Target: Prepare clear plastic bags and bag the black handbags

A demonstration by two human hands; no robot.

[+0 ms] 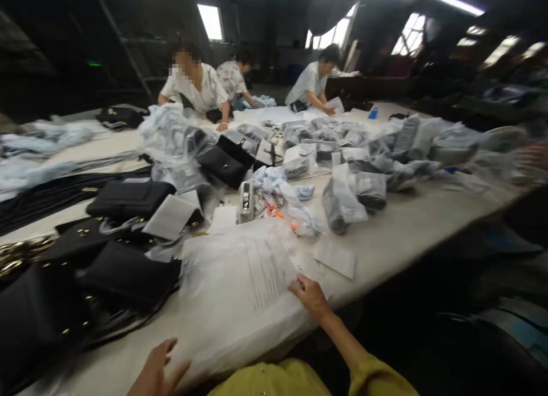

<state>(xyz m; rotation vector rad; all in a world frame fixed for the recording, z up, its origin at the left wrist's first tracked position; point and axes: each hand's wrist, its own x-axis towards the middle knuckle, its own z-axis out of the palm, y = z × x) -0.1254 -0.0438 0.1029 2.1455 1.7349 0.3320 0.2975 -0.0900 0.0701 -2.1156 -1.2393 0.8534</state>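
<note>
A clear plastic bag with lines of printed text lies flat on the table in front of me. My right hand pinches the bag at its right edge, thumb and fingers together. My left hand is near the table's front edge, fingers apart and holding nothing, just below the bag's lower left. Black handbags with gold studs lie to the left of the bag. A white card rests on the table just beyond my right hand.
Plastic-wrapped bundles spread across the table. A light blue crumpled cloth and a silver-and-white object sit beyond the bag. Black straps lie at left. Several people work at the far side, including one person in a pale shirt.
</note>
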